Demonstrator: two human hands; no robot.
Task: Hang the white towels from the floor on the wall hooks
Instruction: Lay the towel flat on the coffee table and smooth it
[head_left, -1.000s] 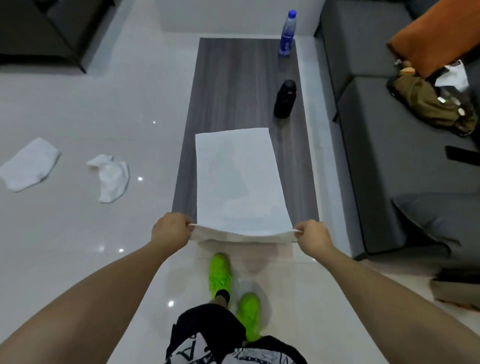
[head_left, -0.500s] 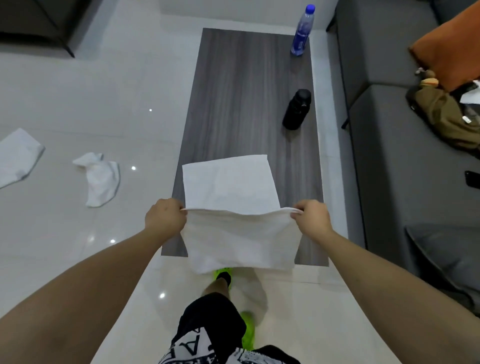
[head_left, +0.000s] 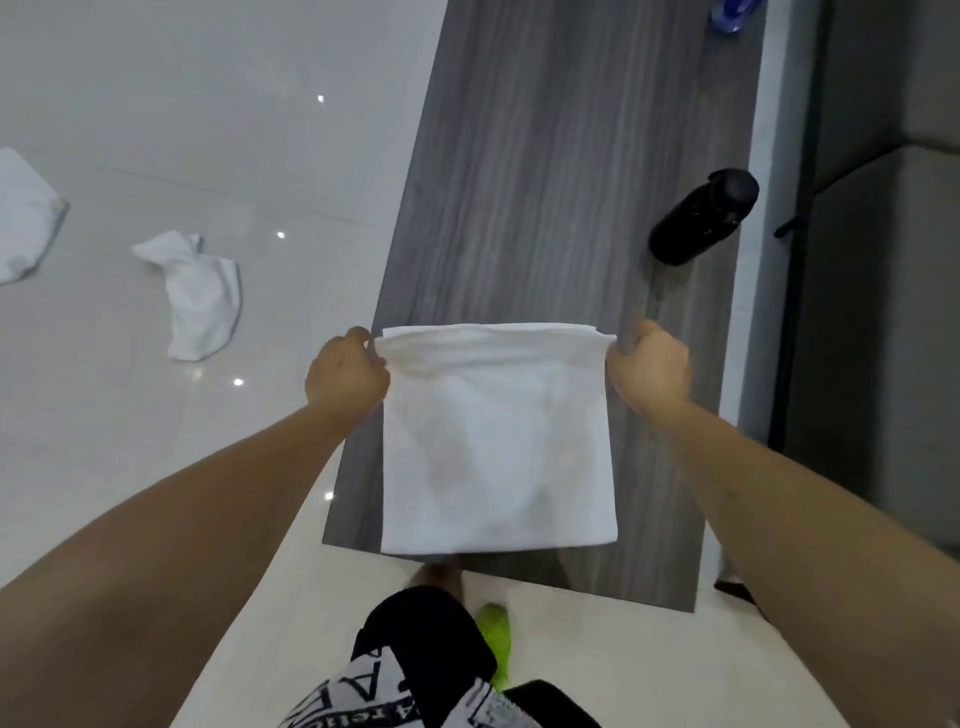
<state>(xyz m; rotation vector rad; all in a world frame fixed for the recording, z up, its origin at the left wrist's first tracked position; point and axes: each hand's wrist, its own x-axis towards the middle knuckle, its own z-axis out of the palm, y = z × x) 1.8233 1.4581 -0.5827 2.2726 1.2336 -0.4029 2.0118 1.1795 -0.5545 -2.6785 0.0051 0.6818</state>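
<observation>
the white towel (head_left: 498, 447) that lay flat and full length on the tabletop (head_left: 545, 182) a second ago is now doubled over — its near edge has been carried forward to meet the far edge, so it sits as a neat half-size square at the near end of the tabletop. the left hand (head_left: 345, 376) is clamped on the towel's far left corner and the right hand (head_left: 649, 371) on its far right corner, both pinching the stacked edges. by my reading this towel is being folded ready for hanging, and it is not yet on any hook; no wall hooks show in this view.

two more white towels wait on the floor (head_left: 208, 104) to the left: a crumpled towel (head_left: 200, 296) fairly near the table, and another towel (head_left: 23, 218) further left, cut off by the frame edge — so most of the job is left.

the tabletop is dark grey wood grain, with a black bottle (head_left: 701, 218) standing near its right edge. the floor is pale glossy tile showing light spots, and a grey sofa (head_left: 893, 312) runs along the right.
</observation>
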